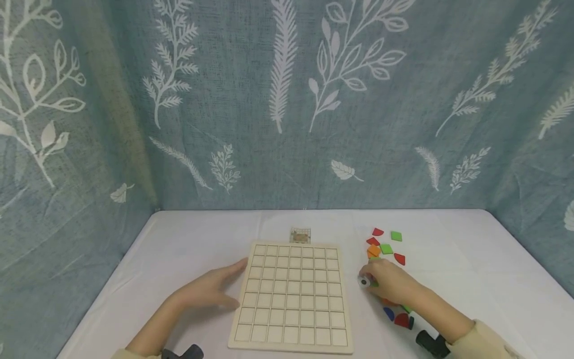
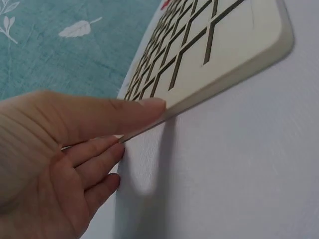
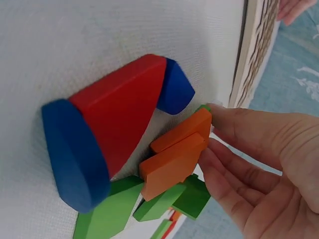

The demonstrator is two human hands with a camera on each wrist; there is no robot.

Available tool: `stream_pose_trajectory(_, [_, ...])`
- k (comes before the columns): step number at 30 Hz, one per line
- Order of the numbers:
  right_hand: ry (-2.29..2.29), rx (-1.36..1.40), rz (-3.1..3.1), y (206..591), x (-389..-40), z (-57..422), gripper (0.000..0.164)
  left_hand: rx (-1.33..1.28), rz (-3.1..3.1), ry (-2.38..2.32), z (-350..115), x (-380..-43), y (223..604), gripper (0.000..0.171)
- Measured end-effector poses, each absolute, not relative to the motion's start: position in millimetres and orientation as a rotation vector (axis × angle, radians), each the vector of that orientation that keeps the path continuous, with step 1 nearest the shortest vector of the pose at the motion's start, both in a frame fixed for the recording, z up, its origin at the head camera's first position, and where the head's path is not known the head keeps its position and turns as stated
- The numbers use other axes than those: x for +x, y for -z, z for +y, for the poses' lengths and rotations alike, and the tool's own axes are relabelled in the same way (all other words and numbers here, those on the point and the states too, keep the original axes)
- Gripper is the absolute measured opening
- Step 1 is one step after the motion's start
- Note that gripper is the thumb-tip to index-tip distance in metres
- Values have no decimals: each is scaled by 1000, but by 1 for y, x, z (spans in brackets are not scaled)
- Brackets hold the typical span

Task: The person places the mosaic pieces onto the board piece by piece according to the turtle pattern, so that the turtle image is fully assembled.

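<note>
A pale wooden grid board (image 1: pixel 290 348) lies at the middle of the table. At its left side is my left hand (image 1: pixel 204 289), thumb and fingers spread apart. The left wrist view shows that thumb (image 2: pixel 144 110) resting against the board's edge (image 2: pixel 219 89). To the right of the board my right hand (image 1: pixel 390 279) has curled fingers pinching a small round grey piece (image 1: pixel 364 282) with a black centre. In the right wrist view, its thumb and fingertips are right at the ends of two stacked orange pieces (image 3: pixel 174 164), and the round piece is hidden.
Several red, green and orange pieces, including a green one (image 1: pixel 396 236), lie beyond the right hand. A red piece (image 3: pixel 119 114), blue pieces (image 3: pixel 77 154) and green pieces (image 3: pixel 109 206) lie nearer. A small patterned card (image 1: pixel 300 235) sits behind the board, before a patterned curtain (image 1: pixel 251 164).
</note>
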State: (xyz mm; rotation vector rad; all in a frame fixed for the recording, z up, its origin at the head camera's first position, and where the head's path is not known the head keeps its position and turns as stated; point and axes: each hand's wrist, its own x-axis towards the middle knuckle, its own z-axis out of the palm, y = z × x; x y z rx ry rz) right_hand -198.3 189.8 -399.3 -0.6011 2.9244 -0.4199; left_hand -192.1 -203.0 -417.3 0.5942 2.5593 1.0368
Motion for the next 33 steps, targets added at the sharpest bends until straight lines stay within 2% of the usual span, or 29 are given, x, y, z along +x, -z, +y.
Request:
stream_pose_trajectory(13, [379,-677,2867,391,-205,189,25,505,2583,-1027,-205,-188,418,95])
stream_pose_trajectory(20, [417,-763,2751,378,-212,193,16,483,2573,-1040,-204,-189,417,94])
stream_pose_trajectory(25, [435,-703,2651,369,-219,194,19,485,2568,-1055,-204,-189,417,93])
stream_pose_trajectory(33, [403,-819,2622,360,-225,195,16,420,2563,-1076,-201,-188,417,94])
